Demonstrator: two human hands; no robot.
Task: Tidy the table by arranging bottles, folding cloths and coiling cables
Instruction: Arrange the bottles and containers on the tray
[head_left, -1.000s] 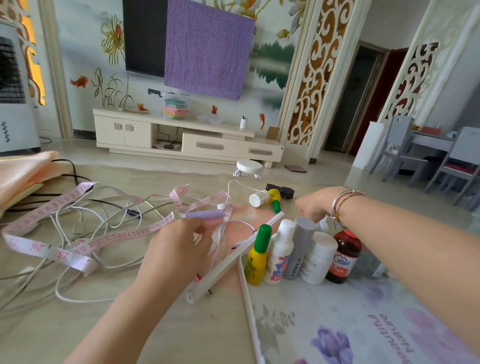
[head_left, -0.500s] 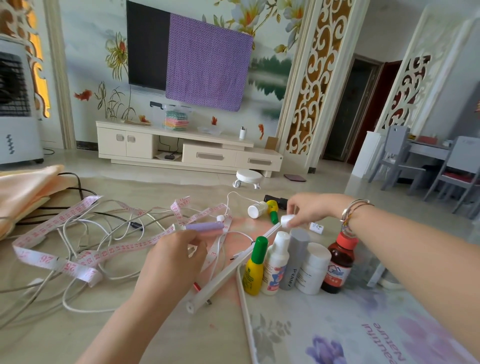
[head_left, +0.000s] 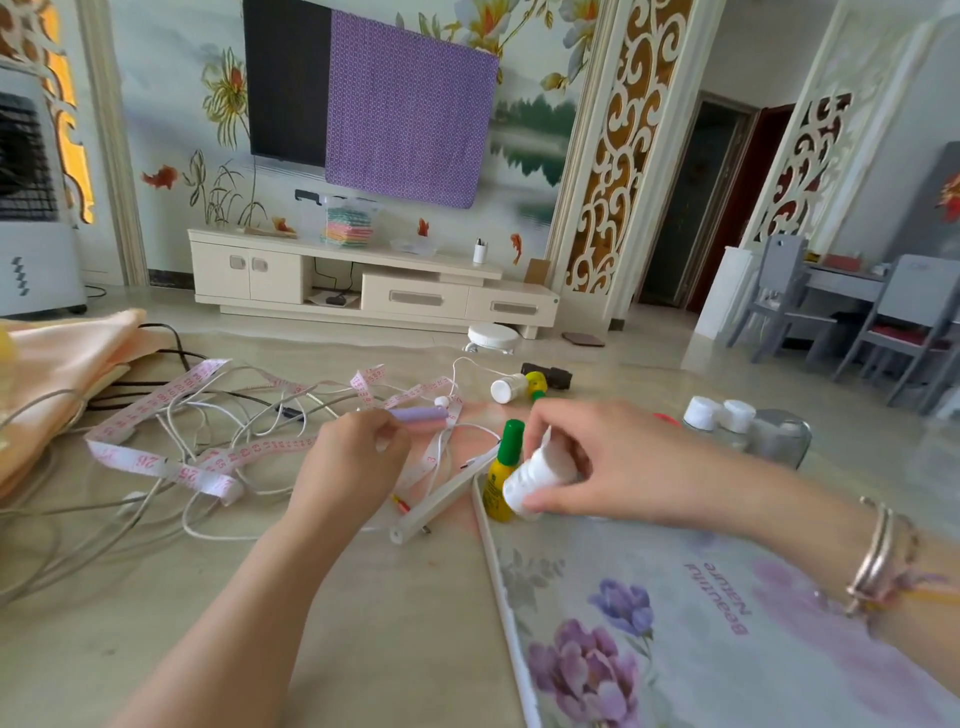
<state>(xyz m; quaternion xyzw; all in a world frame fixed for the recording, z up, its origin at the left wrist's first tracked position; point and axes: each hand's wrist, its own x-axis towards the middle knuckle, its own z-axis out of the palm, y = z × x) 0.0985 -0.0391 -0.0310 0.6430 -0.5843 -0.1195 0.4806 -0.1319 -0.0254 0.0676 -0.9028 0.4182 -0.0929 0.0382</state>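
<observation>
My right hand (head_left: 618, 462) grips a small white bottle (head_left: 537, 478), tilted with its bottom toward me, just in front of the bottle row. A yellow bottle with a green cap (head_left: 500, 475) stands upright beside it at the corner of the floral mat (head_left: 675, 623). The rest of that row is hidden behind my right hand. My left hand (head_left: 348, 467) pinches a short purple tube (head_left: 418, 414) over the tangle of white cables (head_left: 208, 467) and a pink tape measure (head_left: 150, 460). A peach cloth (head_left: 62, 358) lies crumpled at the far left.
A white rod (head_left: 441, 501) lies slanted between my hands. Three small bottles (head_left: 527, 385) lie on their sides beyond the row. Two white-capped bottles (head_left: 719, 415) and a grey container (head_left: 782, 436) stand at the right. Black cables (head_left: 171, 358) run under the cloth.
My right hand came back from behind the bottle row with a small white bottle and now holds it in front of the row. My left hand barely moved.
</observation>
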